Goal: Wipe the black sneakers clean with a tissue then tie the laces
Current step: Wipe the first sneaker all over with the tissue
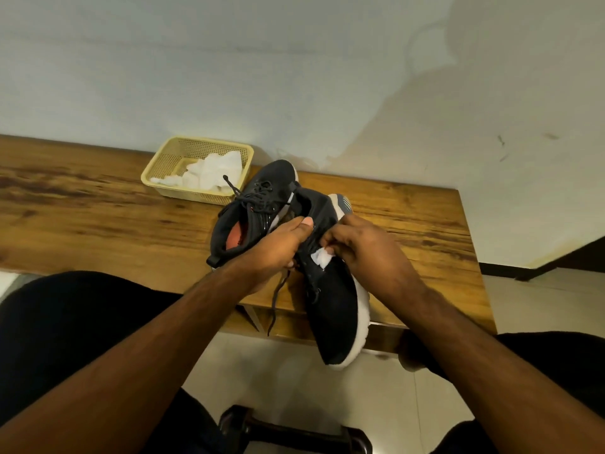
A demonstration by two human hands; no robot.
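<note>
My right hand [363, 247] has its fingers [330, 239] curled tight on a small white tissue [322, 257], pressing it against the black upper of the near sneaker [337, 309] just right of centre frame. My left hand [278, 250] grips the same shoe round its collar, thumb lying across the top. That shoe hangs off the front edge of the counter [98, 211], toe pointing down toward lower centre, one lace [276, 299] dangling loose.

The second sneaker [255, 208] lies on the counter just behind, touching the first, laces undone and an orange insole showing. In the upper left of the counter sits a yellow basket [170, 158] of white tissues [209, 173]. A dark dumbbell [294, 434] lies on the floor at the bottom edge.

I judge the shoe light, with a soft knit upper that dents under pressure and a firmer white sole; the collar or the sole is the steady place to hold. The tissue is flimsy and will likely tear if dragged hard.

I can read no brand or writing anywhere.
</note>
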